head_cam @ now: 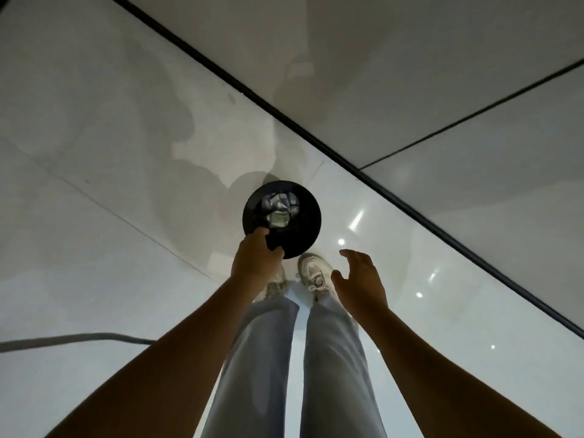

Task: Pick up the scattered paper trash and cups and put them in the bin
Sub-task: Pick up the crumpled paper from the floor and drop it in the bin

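Note:
A round black bin (303,222) stands on the pale tiled floor just in front of my feet, seen from straight above. Crumpled paper trash (279,205) lies inside it. My left hand (257,259) grips the bin's near rim, fingers curled over the edge. My right hand (360,276) hovers to the right of the bin with fingers spread and relaxed, holding nothing. No loose paper or cups show on the floor in this view.
My legs in light trousers and white sneakers (314,273) stand right behind the bin. A dark baseboard (284,116) runs diagonally along the wall beyond. A grey cable (79,338) lies on the floor at the left.

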`<state>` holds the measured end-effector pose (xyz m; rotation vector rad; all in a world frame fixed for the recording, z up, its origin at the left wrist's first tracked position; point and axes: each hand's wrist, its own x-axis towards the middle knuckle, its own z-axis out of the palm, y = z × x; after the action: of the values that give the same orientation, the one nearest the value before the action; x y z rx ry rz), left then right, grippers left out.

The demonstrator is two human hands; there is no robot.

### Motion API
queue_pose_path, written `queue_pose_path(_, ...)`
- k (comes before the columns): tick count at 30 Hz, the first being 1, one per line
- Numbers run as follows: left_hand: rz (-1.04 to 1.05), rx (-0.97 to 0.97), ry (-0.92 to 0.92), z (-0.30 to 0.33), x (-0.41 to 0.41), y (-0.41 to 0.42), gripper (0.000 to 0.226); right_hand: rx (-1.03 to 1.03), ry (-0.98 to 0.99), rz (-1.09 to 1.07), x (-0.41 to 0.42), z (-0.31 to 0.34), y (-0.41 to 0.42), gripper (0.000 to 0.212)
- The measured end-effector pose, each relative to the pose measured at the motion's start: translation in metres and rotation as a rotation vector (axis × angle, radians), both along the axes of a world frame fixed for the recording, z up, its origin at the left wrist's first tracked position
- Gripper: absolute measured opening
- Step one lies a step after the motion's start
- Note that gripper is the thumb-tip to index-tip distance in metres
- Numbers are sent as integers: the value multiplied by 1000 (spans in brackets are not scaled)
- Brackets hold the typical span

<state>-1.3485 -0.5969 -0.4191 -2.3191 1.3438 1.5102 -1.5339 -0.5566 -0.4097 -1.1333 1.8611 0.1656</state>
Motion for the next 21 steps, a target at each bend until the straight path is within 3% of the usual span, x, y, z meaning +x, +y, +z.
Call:
queue_pose_path(12,-657,-51,9,106,-81,32,37,-79,27,-284,-39,107,69,48)
queue_pose_path(21,-1149,-104,-95,149,-222,91,32,-81,57,-526,-156,143,173,47)
